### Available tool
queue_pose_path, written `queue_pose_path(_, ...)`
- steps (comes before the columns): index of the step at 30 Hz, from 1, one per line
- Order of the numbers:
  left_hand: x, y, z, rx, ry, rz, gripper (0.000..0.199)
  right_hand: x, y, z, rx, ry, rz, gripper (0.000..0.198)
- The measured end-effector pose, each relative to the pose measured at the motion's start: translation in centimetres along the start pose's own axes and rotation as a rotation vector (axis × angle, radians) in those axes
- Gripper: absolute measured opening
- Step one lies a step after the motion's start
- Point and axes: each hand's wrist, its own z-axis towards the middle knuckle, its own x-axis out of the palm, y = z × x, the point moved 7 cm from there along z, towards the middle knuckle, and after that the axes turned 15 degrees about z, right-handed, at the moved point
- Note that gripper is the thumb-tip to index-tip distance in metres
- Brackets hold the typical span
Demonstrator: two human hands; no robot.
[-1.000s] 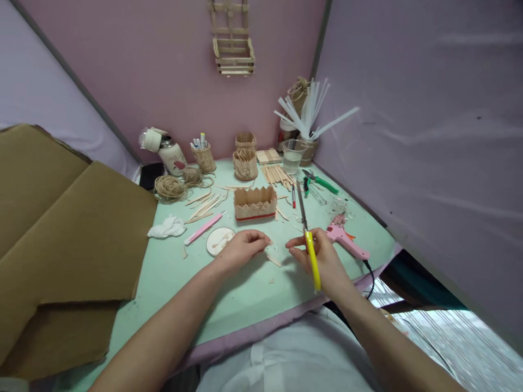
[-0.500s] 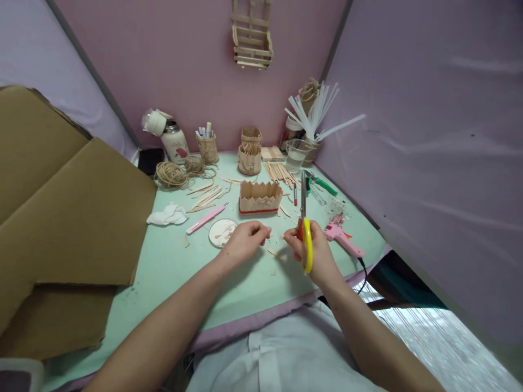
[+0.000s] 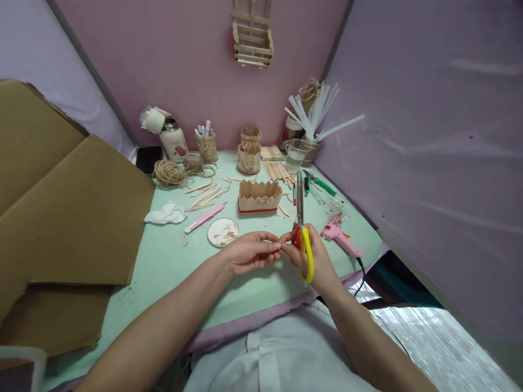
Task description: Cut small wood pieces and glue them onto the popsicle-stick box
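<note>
Scissors (image 3: 301,209) with yellow and red handles are held in my right hand (image 3: 315,256), blades pointing away from me. The thumb and forefinger of that hand reach to the fingertips of my left hand (image 3: 253,252). My left hand is closed in a pinch; whatever lies between the fingertips is too small to make out. Left of it rests a round white lid (image 3: 223,224) with small wood scraps in it. Beyond both hands stands a box made of craft sticks (image 3: 259,204), with a zigzag rim and a red band along its base.
A pink glue gun (image 3: 341,239) and green-handled pliers (image 3: 322,185) lie on the right. A pink pen-like tool (image 3: 205,218), cut stick pieces (image 3: 207,194), white cloth (image 3: 165,214) and twine (image 3: 169,173) are on the left. Large cardboard (image 3: 77,218) covers the left side.
My left hand has moved a little nearer and to the right, so its fingertips now meet those of my right hand. The scissors have shifted slightly with the right hand.
</note>
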Motion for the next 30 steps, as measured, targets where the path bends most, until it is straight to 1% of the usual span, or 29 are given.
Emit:
queue_pose_path(2, -0.3, -0.1, 0.1, 0.034, -0.077, 0.055, 0.027, -0.4, 0.1, -0.1, -0.022, -0.041, -0.023, 0.035)
queue_pose_path(4, -0.7, -0.4, 0.1, 0.096, -0.184, 0.133, 0.031, -0.8, 0.1, -0.1, -0.028, -0.093, -0.058, 0.034)
queue_pose_path(5, -0.9, -0.6, 0.1, 0.136, -0.231, 0.171, 0.032, -0.9, 0.0, -0.1, -0.022, -0.112, -0.076, 0.034)
queue_pose_path(7, -0.8, -0.9, 0.1, 0.217, -0.286, 0.237, 0.033, -1.1, -0.2, -0.1, 0.008, -0.130, -0.101, 0.035)
queue_pose_path(9, -0.4, -1.1, 0.1, 0.279, -0.307, 0.286, 0.031, -1.1, -0.4, 0.0, 0.026, -0.136, -0.113, 0.036)
queue_pose_path(11, -0.2, -1.3, 0.1, 0.309, -0.321, 0.330, 0.029, -1.2, -0.5, 0.0, 0.024, -0.150, -0.132, 0.036)
queue_pose_path(14, -0.1, -1.5, -0.1, 0.304, -0.363, 0.397, 0.027, -1.6, -0.4, 0.0, 0.008, -0.195, -0.155, 0.036)
queue_pose_path(17, -0.1, -1.9, -0.5, 0.286, -0.398, 0.527, 0.023, -2.0, -0.2, 0.0, -0.016, -0.239, -0.163, 0.037)
queue_pose_path(20, -0.2, -1.9, -0.6, 0.270, -0.414, 0.619, 0.025, -2.0, -0.2, 0.0, -0.029, -0.228, -0.163, 0.036)
queue_pose_path(25, -0.4, -1.2, -0.2, 0.233, -0.405, 0.592, 0.027, -1.8, -0.3, -0.1, -0.024, -0.229, -0.167, 0.035)
queue_pose_path(30, -0.4, -1.5, -0.3, 0.276, -0.413, 0.522, 0.025, -1.8, -0.3, -0.6, 0.009, -0.193, -0.127, 0.034)
